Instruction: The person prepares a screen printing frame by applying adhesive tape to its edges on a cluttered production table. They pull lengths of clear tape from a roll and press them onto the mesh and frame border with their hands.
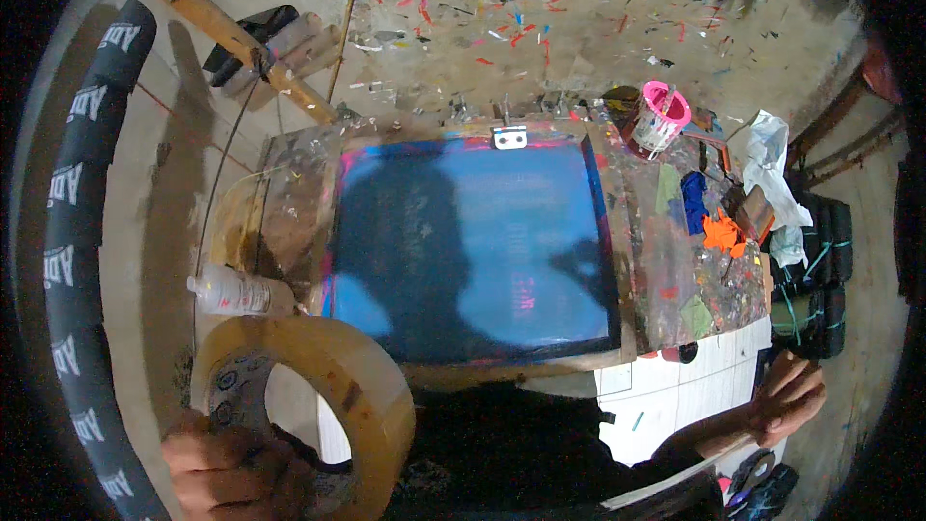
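Note:
My left hand [227,468] is wrapped round a large roll of yellowish clear packing tape [381,396], raised close in the lower left. My right hand [791,397] is closed at the far right, fingers bent together. From it a narrow pale strip of tape [680,475] slants down toward the lower middle; I cannot tell whether it joins the roll. Between and beyond my hands lies a blue screen-printing frame [521,260] with dark, pink-stained edges. A shadow covers much of its mesh. A small metal hinge clamp [509,138] sits at its far edge.
Behind the roll lies a white plastic bottle [241,291]. The paint-stained table [666,280] carries a pink-rimmed bucket [661,121], an orange scrap [723,232], a blue scrap [693,201] and a white crumpled sheet [772,169]. Wrapped black rolls [77,183] line the left; black bundles [820,260] stand right.

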Tool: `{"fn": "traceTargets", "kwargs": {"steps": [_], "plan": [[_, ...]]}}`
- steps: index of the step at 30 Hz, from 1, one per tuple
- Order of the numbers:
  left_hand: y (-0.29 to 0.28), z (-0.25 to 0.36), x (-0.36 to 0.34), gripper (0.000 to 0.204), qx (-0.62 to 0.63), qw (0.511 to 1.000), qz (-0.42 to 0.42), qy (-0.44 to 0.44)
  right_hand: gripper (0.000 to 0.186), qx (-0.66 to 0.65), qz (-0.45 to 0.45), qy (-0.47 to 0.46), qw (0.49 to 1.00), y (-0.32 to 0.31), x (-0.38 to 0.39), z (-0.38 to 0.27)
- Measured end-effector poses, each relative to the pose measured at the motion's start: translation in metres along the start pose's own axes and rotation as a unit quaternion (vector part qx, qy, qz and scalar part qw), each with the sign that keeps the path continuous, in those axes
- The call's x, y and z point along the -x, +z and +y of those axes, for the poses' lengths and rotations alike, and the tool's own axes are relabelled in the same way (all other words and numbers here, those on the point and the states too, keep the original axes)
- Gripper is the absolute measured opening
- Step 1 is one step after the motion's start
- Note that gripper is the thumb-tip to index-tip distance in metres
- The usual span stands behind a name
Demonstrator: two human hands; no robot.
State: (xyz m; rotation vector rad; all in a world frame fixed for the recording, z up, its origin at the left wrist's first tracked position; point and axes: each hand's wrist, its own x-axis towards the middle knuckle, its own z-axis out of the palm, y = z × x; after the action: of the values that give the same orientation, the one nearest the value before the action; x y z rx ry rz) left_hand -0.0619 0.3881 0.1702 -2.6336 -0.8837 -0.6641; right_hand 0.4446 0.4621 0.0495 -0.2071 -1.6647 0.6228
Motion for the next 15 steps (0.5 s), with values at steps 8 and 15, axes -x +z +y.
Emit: {"fn": "traceTargets", "kwargs": {"steps": [8, 15], "plan": [[0.002, 0.008, 0.015, 0.018, -0.017, 1.0, -0.006, -0.025, 0.009, -0.208, 0.04, 0.413, 0.886, 0.053, 0.042, 0.109], [0.1, -0.038, 0.023, 0.019, -0.056, 0.98, 0.003, -0.189, 0.01, 0.232, -0.224, 0.53, 0.784, 0.065, -0.011, 0.113]]}}
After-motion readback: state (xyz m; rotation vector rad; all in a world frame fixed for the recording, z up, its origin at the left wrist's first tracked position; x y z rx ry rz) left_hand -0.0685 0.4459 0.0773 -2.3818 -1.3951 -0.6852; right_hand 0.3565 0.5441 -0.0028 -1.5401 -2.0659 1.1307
